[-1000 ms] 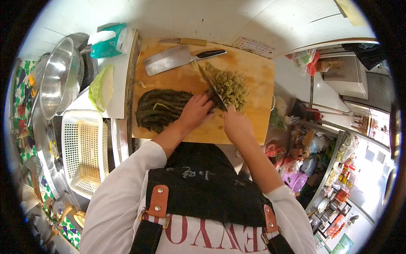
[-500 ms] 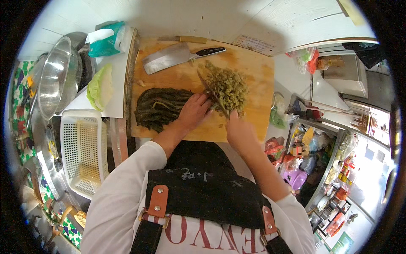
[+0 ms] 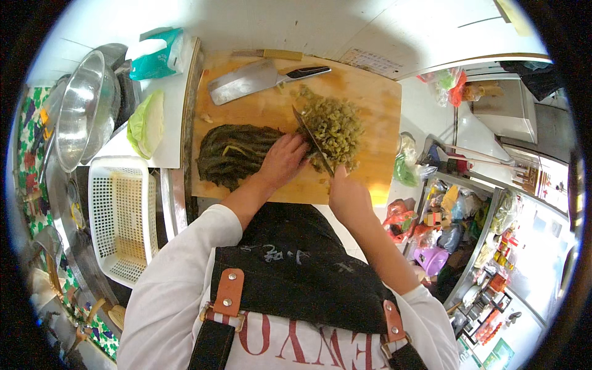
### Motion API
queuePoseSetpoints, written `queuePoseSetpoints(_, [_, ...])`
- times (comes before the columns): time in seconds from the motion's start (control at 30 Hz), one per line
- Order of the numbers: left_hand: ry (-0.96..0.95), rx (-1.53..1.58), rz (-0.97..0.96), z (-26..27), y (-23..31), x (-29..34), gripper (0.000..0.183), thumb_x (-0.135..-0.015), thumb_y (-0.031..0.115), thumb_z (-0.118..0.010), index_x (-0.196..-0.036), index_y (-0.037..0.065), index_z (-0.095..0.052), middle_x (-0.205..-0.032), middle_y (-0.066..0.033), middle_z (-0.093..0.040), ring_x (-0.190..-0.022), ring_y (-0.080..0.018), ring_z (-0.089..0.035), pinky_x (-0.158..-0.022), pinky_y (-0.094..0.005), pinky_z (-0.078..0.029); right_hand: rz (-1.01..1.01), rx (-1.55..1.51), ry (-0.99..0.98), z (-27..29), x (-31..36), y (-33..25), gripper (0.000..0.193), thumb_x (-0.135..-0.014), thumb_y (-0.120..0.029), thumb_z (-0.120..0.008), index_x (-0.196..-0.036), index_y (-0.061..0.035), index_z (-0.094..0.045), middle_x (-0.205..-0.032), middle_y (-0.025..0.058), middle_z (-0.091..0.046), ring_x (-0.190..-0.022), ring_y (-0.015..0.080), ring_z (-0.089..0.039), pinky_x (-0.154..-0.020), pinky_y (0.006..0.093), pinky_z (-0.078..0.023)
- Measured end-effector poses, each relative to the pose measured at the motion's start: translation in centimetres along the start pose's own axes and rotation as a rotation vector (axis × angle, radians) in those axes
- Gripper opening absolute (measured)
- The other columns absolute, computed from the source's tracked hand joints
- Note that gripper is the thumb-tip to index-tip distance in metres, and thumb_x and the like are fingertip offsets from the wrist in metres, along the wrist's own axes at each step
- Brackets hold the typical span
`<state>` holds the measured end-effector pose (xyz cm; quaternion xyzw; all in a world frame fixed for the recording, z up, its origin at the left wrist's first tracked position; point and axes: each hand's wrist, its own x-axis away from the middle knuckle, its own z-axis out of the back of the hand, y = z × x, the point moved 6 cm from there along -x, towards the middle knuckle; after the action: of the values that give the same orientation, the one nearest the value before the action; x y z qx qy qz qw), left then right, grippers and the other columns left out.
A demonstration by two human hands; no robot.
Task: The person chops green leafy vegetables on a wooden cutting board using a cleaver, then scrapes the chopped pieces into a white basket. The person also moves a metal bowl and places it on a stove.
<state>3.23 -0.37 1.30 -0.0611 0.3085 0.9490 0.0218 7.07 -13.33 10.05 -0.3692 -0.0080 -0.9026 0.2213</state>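
My right hand (image 3: pixel 350 196) is closed round the handle of a knife (image 3: pixel 313 140), whose blade slants away to the upper left. The blade stands between the dark leafy greens (image 3: pixel 237 154) and a heap of chopped greens (image 3: pixel 336 126). Close to the blade, my left hand (image 3: pixel 285 159) presses curled fingers on the right end of the uncut bundle. These greens look limp and wet, like pickled mustard greens. Everything rests on a wooden cutting board (image 3: pixel 376 154). A cleaver (image 3: pixel 246 82) with a black handle lies flat near its far edge.
Left of the board are half a cabbage (image 3: pixel 146 126), a teal tissue pack (image 3: pixel 157 57), a steel bowl (image 3: pixel 80 111) and a white plastic basket (image 3: pixel 126 277). A wall stands behind the board. Bagged goods fill shelves (image 3: pixel 450 216) at the right.
The knife blade has shifted slightly against the end of the bundle. My left hand keeps its place on the greens. The view has moved a little.
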Motion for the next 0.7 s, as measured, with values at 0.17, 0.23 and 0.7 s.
queuePoseSetpoints(0.17, [-0.090,0.024,0.007,-0.3,0.0,-0.6,0.041,-0.076,0.022,-0.069,-0.110,0.002,-0.056,-0.116,-0.0165,-0.052,-0.109,-0.0365,-0.048,-0.095,-0.0439,-0.041,0.071,-0.086,0.152,-1.5,-5.8,-1.5,0.022,-0.093,-0.022,-0.045,-0.102,-0.0036,-0.038,-0.077,0.0265,-0.064,-0.074,0.0462,-0.062,-0.068,0.0549,-0.048])
queuePoseSetpoints(0.23, [0.015,0.021,-0.023,0.1,0.1,-0.4,0.040,-0.075,0.021,-0.069,-0.108,0.002,-0.057,-0.113,-0.0167,-0.052,-0.106,-0.0368,-0.049,-0.093,-0.0439,-0.042,0.082,-0.077,0.144,0.3,-5.0,-2.2,0.019,-0.090,-0.017,-0.045,-0.100,-0.0023,-0.041,-0.079,0.0265,-0.064,-0.076,0.0441,-0.064,-0.068,0.0525,-0.051])
queuePoseSetpoints(0.7, [0.020,-0.005,-0.005,0.3,0.0,-0.4,0.044,-0.072,0.020,-0.071,-0.109,0.003,-0.055,-0.108,-0.0160,-0.052,-0.104,-0.0373,-0.049,-0.089,-0.0455,-0.043,0.127,-0.148,0.216,-2.2,-6.2,-1.6,0.022,-0.094,-0.025,-0.044,-0.097,-0.0038,-0.038,-0.073,0.0270,-0.063,-0.070,0.0464,-0.062,-0.064,0.0546,-0.049])
